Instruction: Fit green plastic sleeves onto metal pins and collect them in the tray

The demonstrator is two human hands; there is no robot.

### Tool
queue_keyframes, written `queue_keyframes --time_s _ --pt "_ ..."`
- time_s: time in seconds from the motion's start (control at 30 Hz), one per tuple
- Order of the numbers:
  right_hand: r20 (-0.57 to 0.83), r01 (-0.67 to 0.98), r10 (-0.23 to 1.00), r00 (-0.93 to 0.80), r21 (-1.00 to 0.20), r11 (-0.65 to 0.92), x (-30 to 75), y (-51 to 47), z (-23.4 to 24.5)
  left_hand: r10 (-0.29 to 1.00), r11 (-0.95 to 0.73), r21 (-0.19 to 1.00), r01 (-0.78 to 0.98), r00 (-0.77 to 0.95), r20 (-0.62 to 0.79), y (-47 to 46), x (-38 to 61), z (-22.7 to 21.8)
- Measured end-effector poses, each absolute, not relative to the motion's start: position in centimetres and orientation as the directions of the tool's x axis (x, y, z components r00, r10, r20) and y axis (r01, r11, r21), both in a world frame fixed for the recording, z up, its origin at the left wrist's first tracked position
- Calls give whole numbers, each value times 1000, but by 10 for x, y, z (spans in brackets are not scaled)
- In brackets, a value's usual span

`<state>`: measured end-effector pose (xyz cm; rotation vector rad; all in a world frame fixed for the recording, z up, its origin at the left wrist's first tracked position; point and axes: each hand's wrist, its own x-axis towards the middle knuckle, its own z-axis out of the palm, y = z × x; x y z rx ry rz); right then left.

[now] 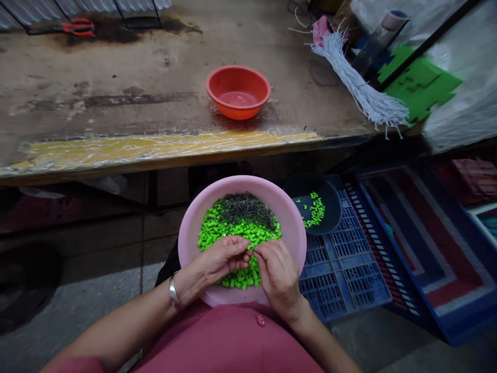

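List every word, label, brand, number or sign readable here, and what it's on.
None can be read.
Red bowl: faint marks inside, too blurred to call lettering.
Green mat: dark marks, too unclear to tell.
Pink tub and green pieces: no lettering visible.

Pieces (250,249) between hands (280,274) too small to tell; dark bowl (333,210) partly behind basin (188,233).

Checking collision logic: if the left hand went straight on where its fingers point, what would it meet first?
Probably the right hand, just ahead over the small green plastic pieces in the round pink plastic basin. Depth is unclear; it might slip past.
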<state>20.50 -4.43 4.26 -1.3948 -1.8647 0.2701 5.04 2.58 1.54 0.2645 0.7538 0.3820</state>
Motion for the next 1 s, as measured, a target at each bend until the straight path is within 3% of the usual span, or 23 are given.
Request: queue_keyframes --time_s 0.17,0.37,0.67,0.77,1.0 --pt "416 710 905 -83 -613 347 204 -43 42 449 888 384 -253 658 -604 23 54 17" --pt "350 656 931 -102 -681 327 204 -40 37 546 829 485 -279 592 -592 16 58 11" --pt "181 490 979 -92 -848 203 211 -46 49 476 869 436 -235 638 -606 16 52 8" --pt "194 524 976 -101 -823 218 214 -47 52 459 873 438 -214 661 -593 15 50 8" --pt "285 708 945 -163 -633 313 209 -50 44 429 897 360 -256 700 -571 12 49 8"
